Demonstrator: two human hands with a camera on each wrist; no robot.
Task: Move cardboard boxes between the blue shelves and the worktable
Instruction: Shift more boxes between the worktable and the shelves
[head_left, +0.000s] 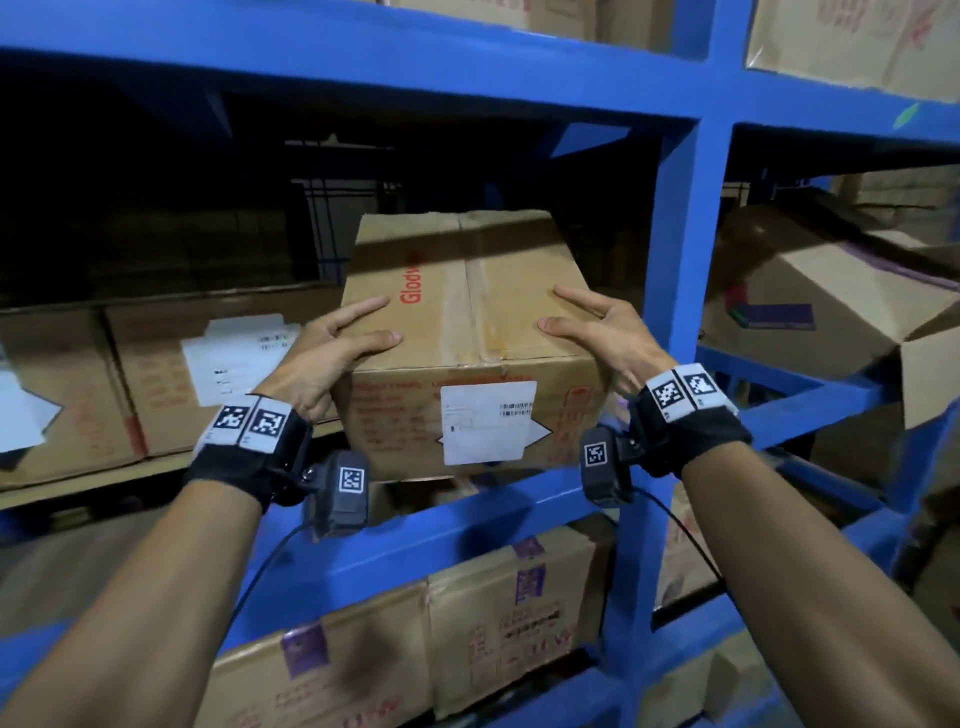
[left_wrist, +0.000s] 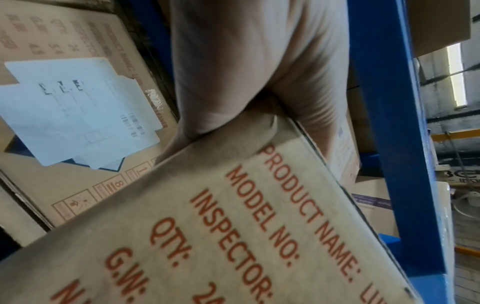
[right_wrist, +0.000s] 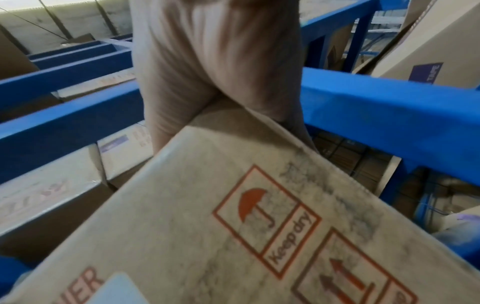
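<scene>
Blue shelves (head_left: 680, 291) fill the space in front of you, their bays stacked with brown cartons and the back of the middle bay lost in darkness. You hold a cardboard box (head_left: 467, 332) at the mouth of that middle bay, just above the front beam (head_left: 467, 519), tilted so its taped top faces you. Whether its bottom touches the beam or hangs clear of it is hard to tell from the head view.

Your left hand (head_left: 332, 358) clamps the box's left top corner, thumb and forefinger lying along the top face beside the red lettering, the palm wrapped over the edge. Your right hand (head_left: 602, 332) grips the opposite corner the same way, thumb and forefinger spread on the top, the rest of the hand down the right side. The left wrist view shows the palm (left_wrist: 246, 72) pressed over the corner above red print reading PRODUCT NAME, MODEL NO, INSPECTOR, QTY. The right wrist view shows the other palm (right_wrist: 207, 61) on the corner next to a "Keep dry" umbrella mark (right_wrist: 265, 220).

A white label (head_left: 488, 421) sits on the box's front face. To the left, a neighbouring carton (head_left: 171, 374) on the same level carries its own white label. More cartons (head_left: 467, 623) stand on the level below, and a tilted carton (head_left: 810, 301) leans in the bay to the right
</scene>
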